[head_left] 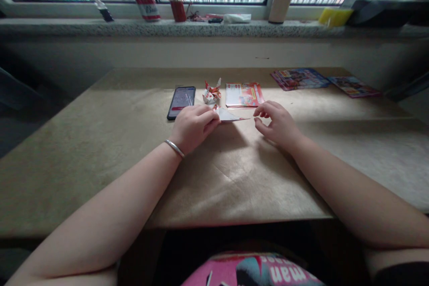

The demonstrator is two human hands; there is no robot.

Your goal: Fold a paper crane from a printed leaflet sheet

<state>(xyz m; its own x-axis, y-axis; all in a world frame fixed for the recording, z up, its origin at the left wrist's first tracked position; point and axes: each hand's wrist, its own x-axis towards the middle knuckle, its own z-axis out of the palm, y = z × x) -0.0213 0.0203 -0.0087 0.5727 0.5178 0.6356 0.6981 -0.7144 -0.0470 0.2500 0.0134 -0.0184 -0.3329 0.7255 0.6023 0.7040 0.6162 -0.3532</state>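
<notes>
My left hand [193, 126], with a silver bangle at the wrist, pinches a folded sheet of paper [229, 115] just above the table. The paper is mostly white with red print and tapers to a point on the right. Close to that tip, my right hand [275, 120] is held with its thumb and fingers apart and nothing between them. Behind the sheet stands a folded paper figure [212, 92] in red and white with pointed tips. A phone [181, 102] with a lit screen lies just beyond my left hand.
A stack of printed paper sheets [244, 94] lies behind the hands. Colourful booklets [300, 78] and another booklet [353, 86] rest at the back right of the table [100, 165]. On the windowsill [127, 29] stand a red can [145, 2], a red lighter-like object [177, 9] and a yellow item [335, 16].
</notes>
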